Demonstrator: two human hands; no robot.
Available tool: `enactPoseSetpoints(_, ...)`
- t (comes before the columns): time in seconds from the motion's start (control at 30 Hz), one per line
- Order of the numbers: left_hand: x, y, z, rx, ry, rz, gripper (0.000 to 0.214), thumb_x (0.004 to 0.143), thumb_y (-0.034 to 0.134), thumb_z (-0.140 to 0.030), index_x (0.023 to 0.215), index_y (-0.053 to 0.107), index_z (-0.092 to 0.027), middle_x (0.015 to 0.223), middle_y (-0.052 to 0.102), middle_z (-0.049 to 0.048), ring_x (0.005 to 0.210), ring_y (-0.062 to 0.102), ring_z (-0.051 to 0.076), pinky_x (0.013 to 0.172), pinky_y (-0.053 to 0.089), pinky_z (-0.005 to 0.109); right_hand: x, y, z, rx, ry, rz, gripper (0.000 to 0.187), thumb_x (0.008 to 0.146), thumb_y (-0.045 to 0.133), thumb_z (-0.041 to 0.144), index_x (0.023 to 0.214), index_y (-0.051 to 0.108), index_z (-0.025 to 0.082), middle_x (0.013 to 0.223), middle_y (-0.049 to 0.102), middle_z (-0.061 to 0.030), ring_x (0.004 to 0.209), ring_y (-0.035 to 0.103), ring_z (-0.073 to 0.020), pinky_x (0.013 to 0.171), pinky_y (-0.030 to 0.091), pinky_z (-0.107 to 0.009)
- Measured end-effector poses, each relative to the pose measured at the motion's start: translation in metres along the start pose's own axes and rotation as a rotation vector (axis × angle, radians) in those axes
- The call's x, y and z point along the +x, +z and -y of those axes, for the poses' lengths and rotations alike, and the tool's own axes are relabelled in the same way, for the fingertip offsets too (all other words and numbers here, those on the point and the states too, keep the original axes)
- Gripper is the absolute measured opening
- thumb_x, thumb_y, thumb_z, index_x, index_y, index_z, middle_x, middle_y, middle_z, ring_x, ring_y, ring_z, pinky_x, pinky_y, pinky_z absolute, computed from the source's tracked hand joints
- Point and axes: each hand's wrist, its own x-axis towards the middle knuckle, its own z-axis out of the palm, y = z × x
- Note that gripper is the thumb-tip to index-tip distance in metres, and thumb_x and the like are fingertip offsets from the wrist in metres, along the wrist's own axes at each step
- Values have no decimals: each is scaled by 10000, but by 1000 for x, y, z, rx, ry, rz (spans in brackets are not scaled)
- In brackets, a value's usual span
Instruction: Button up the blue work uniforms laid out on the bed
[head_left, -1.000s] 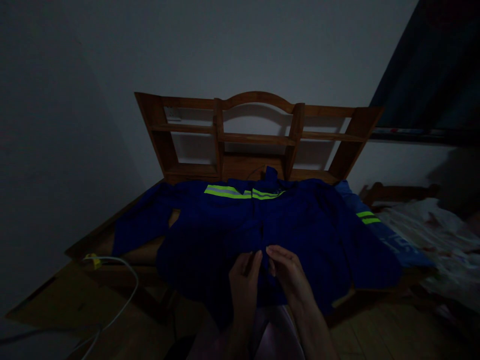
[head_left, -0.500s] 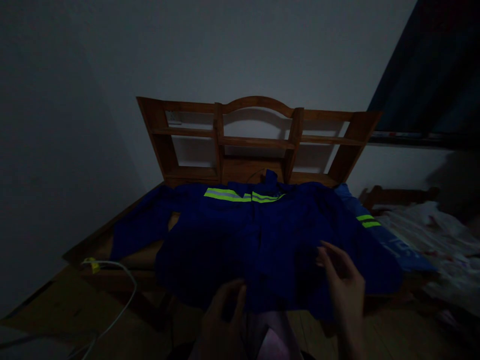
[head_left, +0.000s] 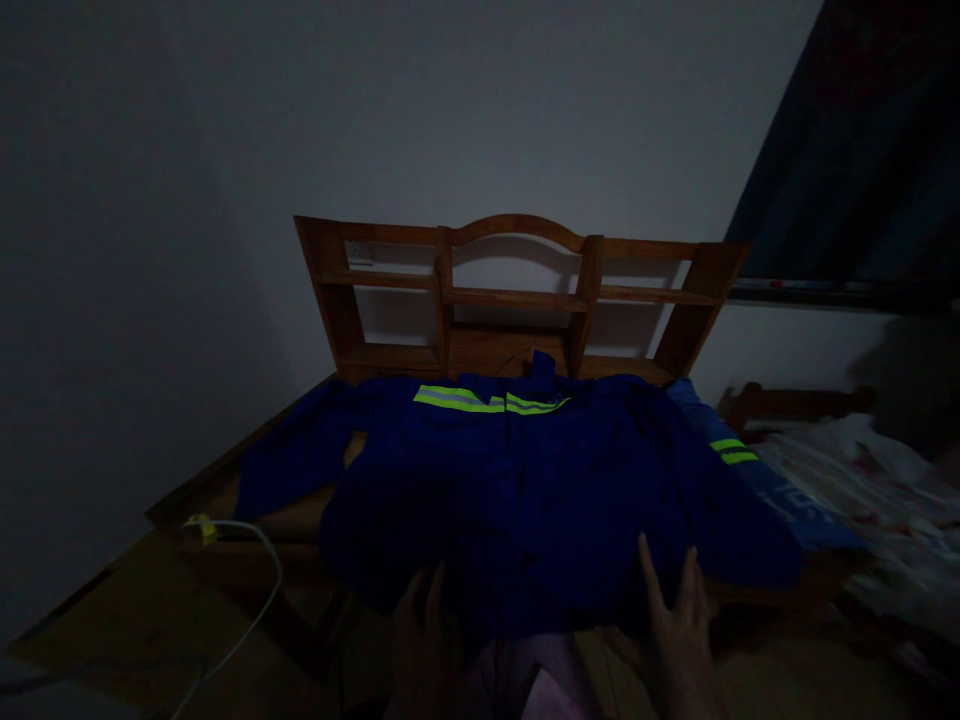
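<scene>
A dark blue work jacket (head_left: 540,490) with yellow-green reflective stripes lies spread flat on a wooden desk (head_left: 225,485), its collar toward the shelf at the back. My left hand (head_left: 424,625) is at the jacket's near hem, left of centre, fingers curled dimly against the cloth edge. My right hand (head_left: 675,620) rests at the near hem on the right, fingers stretched out and apart, holding nothing. The room is very dark.
A wooden shelf unit (head_left: 517,295) stands against the wall at the back of the desk. A white cable with a yellow plug (head_left: 247,560) lies at the left front. Pale patterned cloth (head_left: 877,490) lies to the right. A dark curtain (head_left: 862,160) hangs upper right.
Both hands left the jacket's centre front and spread apart to its near hem, the right going right, the left dropping lower. The view tilted slightly down.
</scene>
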Motion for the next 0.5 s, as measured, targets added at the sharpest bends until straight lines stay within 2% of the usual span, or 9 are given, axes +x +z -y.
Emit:
enactPoseSetpoints(0.07, 2, -1, 5, -48, -33, -33, 399, 769, 506, -94, 1160, 547, -157, 1195, 498, 148, 1033, 534, 275, 837, 484, 417, -4, 3, 9, 7, -19, -8, 955, 674, 728, 371, 1449, 183, 251, 1501, -142, -147, 1327, 95, -481, 946, 325, -617)
enactPoseSetpoints(0.13, 0, -1, 12, -129, -52, -14, 395, 762, 465, -76, 1135, 558, -166, 1184, 511, 131, 1029, 552, 248, 826, 497, 378, -7, 8, 9, 26, -17, -21, 889, 737, 675, 279, 1453, 149, 279, 1501, -169, -120, 1343, 35, -461, 952, 322, -623)
enactPoseSetpoints(0.23, -5, -4, 27, -275, -79, 68, 413, 732, 410, -65, 1089, 584, -179, 1140, 563, 107, 980, 593, 218, 789, 513, 337, -13, 20, -4, 69, -14, -55, 763, 808, 587, 243, 1444, 172, 312, 1512, -138, -96, 1359, 50, -418, 954, 341, -604)
enactPoseSetpoints(0.3, -6, -12, 36, -385, -129, 94, 355, 726, 413, -112, 1010, 615, -181, 1060, 618, 90, 946, 611, 223, 790, 513, 341, -17, 27, -13, 88, -31, -80, 761, 805, 599, 296, 1443, 184, 298, 1513, -122, -106, 1359, 73, -412, 964, 333, -600)
enactPoseSetpoints(0.37, -1, -24, 42, -488, -266, 117, 289, 737, 425, -177, 946, 626, -186, 990, 651, 74, 938, 616, 235, 798, 507, 350, -21, 33, -18, 80, -67, -94, 832, 760, 649, 372, 1445, 186, 282, 1513, -109, -124, 1353, 66, -432, 973, 299, -623)
enactPoseSetpoints(0.43, 9, -41, 42, -572, -473, 150, 277, 751, 441, -252, 949, 625, -188, 968, 664, 64, 935, 615, 247, 790, 504, 356, -25, 38, -17, 51, -92, -122, 906, 713, 685, 421, 1447, 173, 281, 1512, -102, -139, 1343, 58, -457, 971, 258, -657)
enactPoseSetpoints(0.5, 24, -60, 38, -681, -672, 116, 311, 743, 469, -334, 965, 630, -187, 960, 673, 60, 926, 617, 259, 761, 511, 352, -27, 41, -11, 24, -94, -153, 922, 708, 685, 419, 1449, 151, 293, 1510, -106, -146, 1336, 56, -474, 960, 232, -681)
